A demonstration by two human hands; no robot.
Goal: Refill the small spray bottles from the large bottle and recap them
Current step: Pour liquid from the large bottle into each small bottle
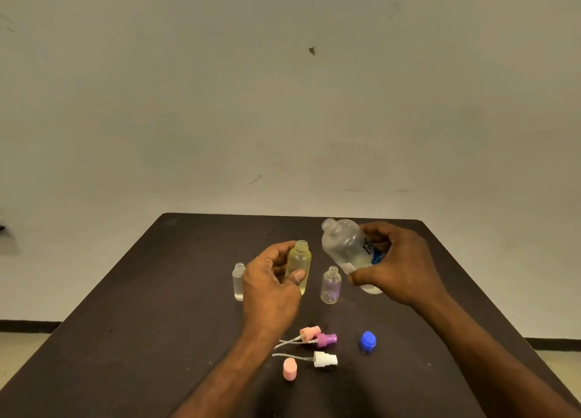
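Pouring comes next, we think, so on the dark brown table [157,292] our right hand [405,266] wraps the big clear plastic bottle [345,247], open and tipped left. Our left hand [270,282] pinches the small yellowish spray bottle [300,260] upright just beside it. We should line up the mouths and tip slowly. Two small clear bottles [330,285] wait open, with the sprayer tops [325,359] near us.

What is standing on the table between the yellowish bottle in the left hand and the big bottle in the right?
In the head view, a small clear purple-tinted spray bottle stands uncapped between the yellowish bottle and the large bottle, slightly nearer the camera.
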